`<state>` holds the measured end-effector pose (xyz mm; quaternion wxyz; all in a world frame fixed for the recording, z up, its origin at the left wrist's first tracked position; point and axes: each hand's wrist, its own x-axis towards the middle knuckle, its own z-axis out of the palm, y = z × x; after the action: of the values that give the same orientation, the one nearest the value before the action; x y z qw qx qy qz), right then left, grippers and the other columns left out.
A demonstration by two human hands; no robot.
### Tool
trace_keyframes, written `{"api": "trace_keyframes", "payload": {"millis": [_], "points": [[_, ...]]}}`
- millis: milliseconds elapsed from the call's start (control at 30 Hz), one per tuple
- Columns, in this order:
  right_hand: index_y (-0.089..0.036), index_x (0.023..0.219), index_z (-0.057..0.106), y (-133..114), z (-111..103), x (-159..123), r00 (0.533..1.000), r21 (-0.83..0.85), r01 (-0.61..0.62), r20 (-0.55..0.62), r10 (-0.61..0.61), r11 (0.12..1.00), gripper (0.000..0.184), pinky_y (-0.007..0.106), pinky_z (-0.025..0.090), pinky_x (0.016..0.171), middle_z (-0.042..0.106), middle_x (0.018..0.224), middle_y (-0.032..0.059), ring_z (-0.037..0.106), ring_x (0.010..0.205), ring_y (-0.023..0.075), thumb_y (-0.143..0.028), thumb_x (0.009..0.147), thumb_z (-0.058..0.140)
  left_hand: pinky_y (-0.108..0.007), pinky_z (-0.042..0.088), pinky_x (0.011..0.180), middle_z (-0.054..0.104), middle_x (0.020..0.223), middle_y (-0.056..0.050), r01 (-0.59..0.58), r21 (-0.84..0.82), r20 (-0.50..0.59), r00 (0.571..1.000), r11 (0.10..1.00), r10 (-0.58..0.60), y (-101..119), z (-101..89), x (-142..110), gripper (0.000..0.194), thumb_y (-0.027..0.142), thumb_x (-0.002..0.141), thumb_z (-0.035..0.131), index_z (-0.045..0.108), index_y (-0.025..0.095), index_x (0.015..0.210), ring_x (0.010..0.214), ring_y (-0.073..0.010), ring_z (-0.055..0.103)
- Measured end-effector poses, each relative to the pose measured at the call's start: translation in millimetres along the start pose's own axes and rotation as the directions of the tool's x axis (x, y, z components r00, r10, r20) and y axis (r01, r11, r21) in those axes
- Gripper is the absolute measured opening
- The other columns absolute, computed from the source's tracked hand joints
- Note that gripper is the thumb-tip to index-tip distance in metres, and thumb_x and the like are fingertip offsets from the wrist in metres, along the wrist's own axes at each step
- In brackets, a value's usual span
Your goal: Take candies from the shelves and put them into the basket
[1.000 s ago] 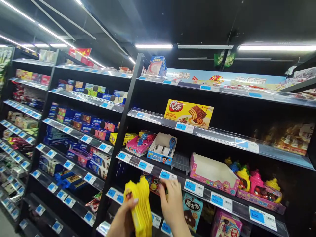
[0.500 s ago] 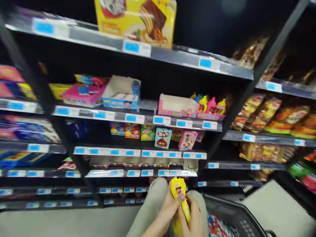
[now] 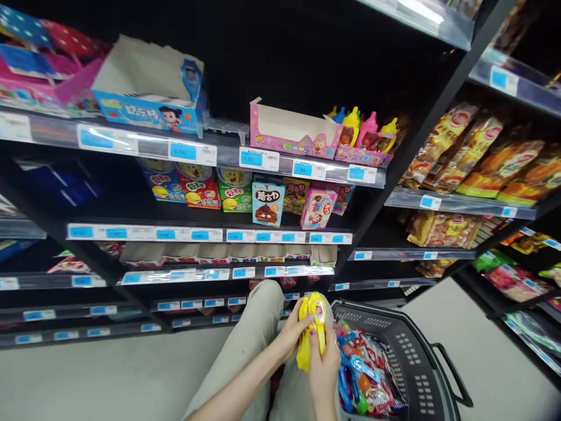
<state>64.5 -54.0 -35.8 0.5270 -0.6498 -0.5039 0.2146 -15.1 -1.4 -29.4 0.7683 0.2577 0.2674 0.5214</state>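
Note:
Several bright yellow candy packs (image 3: 316, 308), each with a round head and a long handle, are bunched together above my knees. My left hand (image 3: 289, 335) is closed round them from the left side, thumb across the front. From the right, my right hand (image 3: 323, 361) grips the same bunch, its thumb lying along a handle. The lower ends are partly covered by my fingers. Just right of my hands stands a dark grey shopping basket (image 3: 409, 336), holding blue packs (image 3: 350, 368) of similar shape and red-and-white candy bags (image 3: 377, 383).
Ahead, the shelf carries an open blue display box (image 3: 144, 114), a pink display box (image 3: 293, 140) and bottle-shaped sweets (image 3: 368, 128). Small candy boxes (image 3: 268, 204) line the shelf below. Bagged bread (image 3: 464, 152) fills the right shelves. The basket handle (image 3: 456, 374) sticks out rightward.
The view has tilted down and moved closer to the shelves, bringing more of the basket into sight. My hands have drawn the yellow packs together side by side, still held in both.

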Motion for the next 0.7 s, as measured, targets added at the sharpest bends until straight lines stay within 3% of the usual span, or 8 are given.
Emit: {"api": "trace_keyframes", "payload": {"millis": [100, 200, 300, 400, 533, 700], "points": [[-0.014, 0.102, 0.058, 17, 5, 9, 0.997, 0.098, -0.07, 0.031, 0.067, 0.993, 0.039, 0.033, 0.048, 0.071, 0.064, 0.097, 0.0119, 0.059, 0.087, 0.0255, -0.045, 0.081, 0.052, -0.024, 0.045, 0.067, 0.061, 0.103, -0.003, -0.011, -0.002, 0.085, 0.996, 1.0, 0.011, 3, -19.2, 19, 0.066, 0.018, 0.066, 0.068, 0.046, 0.031, 0.127, 0.077, -0.0157, 0.059], [-0.014, 0.098, 0.058, 35, 6, 15, 0.993, 0.161, -0.109, 0.05, 0.102, 0.981, 0.037, 0.031, 0.048, 0.067, 0.065, 0.089, 0.0085, 0.06, 0.078, 0.0227, -0.045, 0.077, 0.057, -0.021, 0.041, 0.05, 0.062, 0.092, -0.002, 0.109, -0.03, 0.192, 0.976, 0.994, -0.102, 5, -48.3, 39, 0.062, 0.019, 0.063, 0.064, 0.051, 0.03, 0.123, 0.059, -0.0127, 0.056], [-0.014, 0.092, 0.058, 51, 5, 16, 0.98, 0.178, -0.197, 0.065, 0.189, 0.964, 0.037, 0.026, 0.044, 0.048, 0.06, 0.066, 0.0018, 0.054, 0.054, 0.0167, -0.047, 0.074, 0.06, -0.017, 0.029, 0.041, 0.062, 0.082, -0.006, 0.252, -0.148, 0.383, 0.906, 0.956, -0.179, 5, -78.6, 50, 0.05, 0.029, 0.063, 0.06, 0.059, 0.016, 0.111, 0.051, -0.0096, 0.047], [-0.014, 0.09, 0.057, 59, 6, 14, 0.97, 0.178, -0.241, 0.078, 0.23, 0.954, 0.036, 0.024, 0.04, 0.042, 0.053, 0.058, -0.002, 0.047, 0.046, 0.0137, -0.046, 0.073, 0.061, -0.016, 0.021, 0.038, 0.06, 0.074, -0.007, 0.334, -0.222, 0.543, 0.823, 0.916, -0.168, 3, -99.4, 50, 0.042, 0.037, 0.063, 0.058, 0.063, 0.011, 0.096, 0.049, -0.0073, 0.039], [-0.015, 0.088, 0.056, 58, 11, 12, 0.962, 0.106, -0.243, 0.155, 0.225, 0.964, 0.031, 0.024, 0.039, 0.045, 0.051, 0.061, -0.0021, 0.045, 0.049, 0.0131, -0.043, 0.075, 0.058, -0.018, 0.019, 0.036, 0.055, 0.058, -0.004, 0.405, -0.198, 0.645, 0.74, 0.892, -0.193, 0, -109.1, 45, 0.033, 0.037, 0.059, 0.06, 0.062, 0.014, 0.082, 0.044, -0.0091, 0.038], [-0.015, 0.09, 0.057, 54, 14, 13, 0.926, 0.036, -0.232, 0.316, 0.209, 0.972, 0.032, 0.024, 0.034, 0.046, 0.046, 0.055, -0.0037, 0.042, 0.049, 0.013, -0.044, 0.078, 0.055, -0.018, 0.019, 0.036, 0.051, 0.054, -0.003, 0.447, -0.181, 0.655, 0.719, 0.876, -0.231, 0, -110.8, 49, 0.035, 0.038, 0.059, 0.06, 0.058, 0.014, 0.084, 0.042, -0.009, 0.037]]}}
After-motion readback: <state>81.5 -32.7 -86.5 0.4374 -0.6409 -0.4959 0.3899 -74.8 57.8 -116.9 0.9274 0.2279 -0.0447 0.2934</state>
